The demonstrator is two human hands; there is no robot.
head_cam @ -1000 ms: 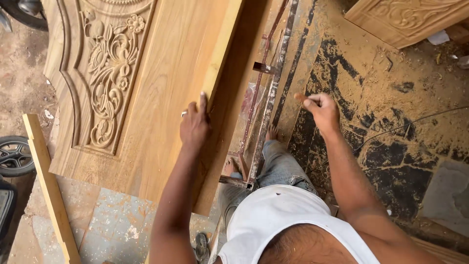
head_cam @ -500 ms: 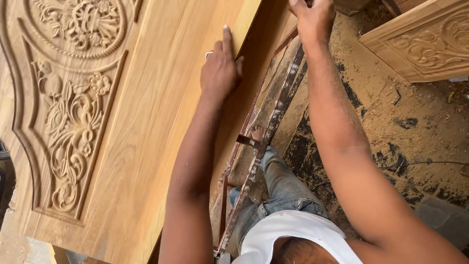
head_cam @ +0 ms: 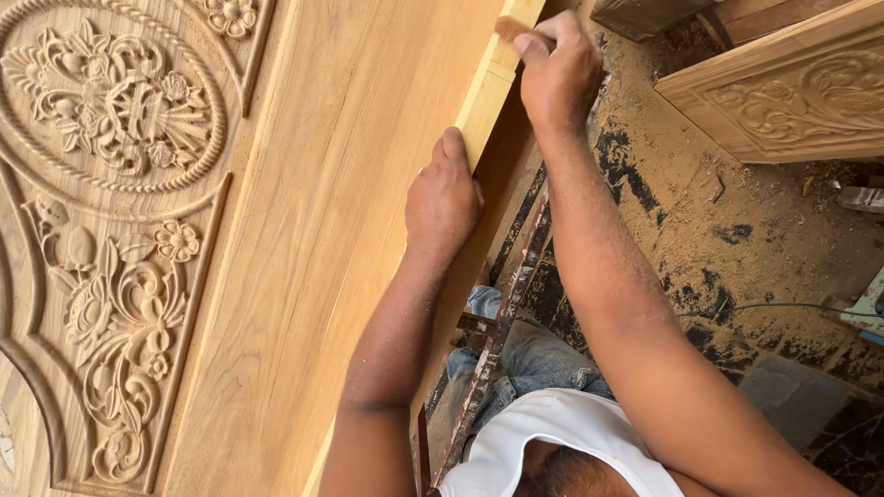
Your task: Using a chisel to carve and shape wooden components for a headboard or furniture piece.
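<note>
Now the left hand [head_cam: 444, 198] lies flat, fingers together, steadying the carved door [head_cam: 304, 230] at its edge; the right hand [head_cam: 559, 69] pinches a small sanding piece [head_cam: 509, 28] there. Slip risk: fingers could scrape the sharp corner.

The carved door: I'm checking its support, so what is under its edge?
Under the carved door, a paint-stained metal frame shows beside the person's jeans; how it bears the door is hidden.
</note>
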